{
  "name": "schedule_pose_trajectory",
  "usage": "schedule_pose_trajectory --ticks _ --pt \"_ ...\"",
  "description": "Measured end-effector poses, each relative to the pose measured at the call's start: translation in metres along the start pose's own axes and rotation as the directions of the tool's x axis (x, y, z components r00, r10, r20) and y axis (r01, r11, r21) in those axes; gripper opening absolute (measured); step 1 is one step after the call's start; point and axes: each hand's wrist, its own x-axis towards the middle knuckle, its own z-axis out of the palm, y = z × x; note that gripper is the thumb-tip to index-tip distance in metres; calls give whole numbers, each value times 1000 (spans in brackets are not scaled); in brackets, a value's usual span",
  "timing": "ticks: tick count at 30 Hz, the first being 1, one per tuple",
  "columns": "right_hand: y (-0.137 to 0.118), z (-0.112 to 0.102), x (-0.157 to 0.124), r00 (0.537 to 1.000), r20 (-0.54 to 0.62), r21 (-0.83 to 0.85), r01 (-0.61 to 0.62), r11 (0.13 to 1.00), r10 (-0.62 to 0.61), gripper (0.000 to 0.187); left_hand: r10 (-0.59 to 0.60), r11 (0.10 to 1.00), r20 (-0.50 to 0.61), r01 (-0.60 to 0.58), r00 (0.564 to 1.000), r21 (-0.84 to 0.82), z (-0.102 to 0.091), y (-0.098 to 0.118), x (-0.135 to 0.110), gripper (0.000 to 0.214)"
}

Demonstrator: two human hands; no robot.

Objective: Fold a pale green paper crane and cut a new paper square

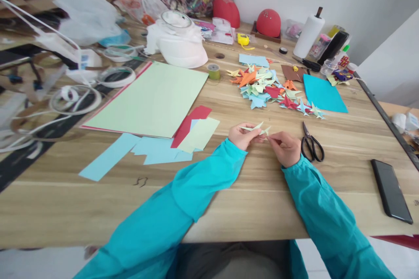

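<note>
Both hands meet over the wooden table (pixel 229 192), pinching one small pale green folded paper piece (pixel 255 128). My left hand (pixel 241 136) grips its left part with closed fingers. My right hand (pixel 285 148) pinches its right tip. Teal sleeves cover both arms. A pile of coloured folded paper shapes (pixel 271 89) lies beyond the hands. Black scissors (pixel 311 144) rest just right of my right hand.
A large pale green sheet (pixel 150 100) lies to the left, with blue, red and green paper offcuts (pixel 153 148) in front of it. A teal sheet (pixel 322 93) sits far right, a black phone (pixel 391 189) near the right edge. Tape rolls, bags and a paper towel roll (pixel 308 35) crowd the back.
</note>
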Motion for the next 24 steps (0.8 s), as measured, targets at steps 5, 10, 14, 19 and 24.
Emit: schedule_pose_trajectory --ticks 5,10,14,19,24 --pt "-2 0 0 969 15 206 -245 947 247 10 125 980 34 -129 992 155 -2 -3 -1 35" --pt "3 2 3 862 127 581 -466 668 491 21 210 946 58 -218 976 242 -4 -11 3 32" --pt "7 3 5 797 232 676 -545 496 558 22 242 920 94 -259 966 295 -4 -12 2 26" --pt "8 3 5 773 310 679 -588 441 554 19 276 874 130 -305 952 379 -4 -9 -2 20" --pt "9 2 5 774 363 659 -607 445 519 17 283 854 158 -324 946 407 -6 -9 -3 20"
